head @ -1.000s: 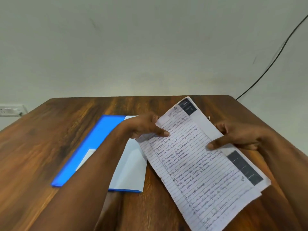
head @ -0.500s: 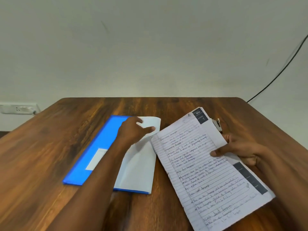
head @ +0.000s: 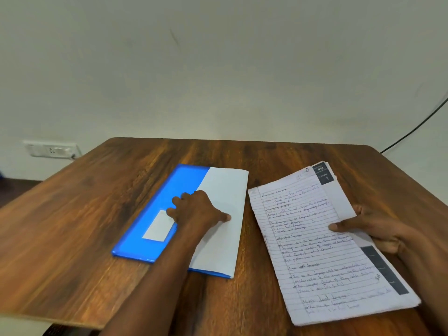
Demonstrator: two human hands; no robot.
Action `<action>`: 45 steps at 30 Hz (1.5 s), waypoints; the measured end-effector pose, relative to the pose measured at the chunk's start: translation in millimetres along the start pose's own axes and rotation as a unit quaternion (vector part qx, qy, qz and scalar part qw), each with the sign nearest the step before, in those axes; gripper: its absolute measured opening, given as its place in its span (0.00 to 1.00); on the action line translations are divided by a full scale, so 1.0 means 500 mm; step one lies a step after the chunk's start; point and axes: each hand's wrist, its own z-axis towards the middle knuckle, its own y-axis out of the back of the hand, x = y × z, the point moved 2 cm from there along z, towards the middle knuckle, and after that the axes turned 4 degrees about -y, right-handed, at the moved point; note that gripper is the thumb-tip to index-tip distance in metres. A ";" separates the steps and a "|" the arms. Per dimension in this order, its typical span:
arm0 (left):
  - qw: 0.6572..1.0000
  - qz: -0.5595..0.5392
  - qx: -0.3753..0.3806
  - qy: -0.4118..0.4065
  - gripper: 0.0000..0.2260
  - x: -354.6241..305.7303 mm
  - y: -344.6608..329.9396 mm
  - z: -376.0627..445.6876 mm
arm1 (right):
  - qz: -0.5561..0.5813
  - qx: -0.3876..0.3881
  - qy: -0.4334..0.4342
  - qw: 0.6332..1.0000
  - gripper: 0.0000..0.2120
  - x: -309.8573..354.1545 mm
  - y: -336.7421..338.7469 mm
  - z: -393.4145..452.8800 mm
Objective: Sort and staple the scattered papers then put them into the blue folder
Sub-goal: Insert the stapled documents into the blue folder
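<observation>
Table (head: 101,214): blue folder (head: 169,202) lies closed, left of centre. Papers (head: 315,238) sit beside it, gripped by right hand (head: 378,229). Left hand (head: 196,212) has left them; its fingers (head: 175,202) now curl onto the folder, presumably to open it.

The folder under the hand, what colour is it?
Bright blue, with a white label and a pale flap. The folder shows in the head view, under the left hand.

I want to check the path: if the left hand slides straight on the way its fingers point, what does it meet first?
The left hand lies on the folder, fingers pointing away and slightly left. It would probably only cross the folder's blue cover, then bare table; nothing else seems to lie there.
</observation>
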 end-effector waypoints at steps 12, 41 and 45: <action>0.992 -0.119 -0.041 -0.031 0.29 0.043 0.055 0.052 | -0.038 -0.043 0.040 0.998 0.24 0.001 0.001 -0.002; 0.922 -0.051 0.029 -0.382 0.29 -0.099 -0.116 -0.148 | 0.093 -0.067 0.245 0.963 0.24 0.144 -0.045 -0.131; 0.909 -0.145 0.006 -0.391 0.35 -0.081 -0.122 -0.160 | 0.104 -0.048 0.153 0.982 0.30 0.104 -0.110 0.003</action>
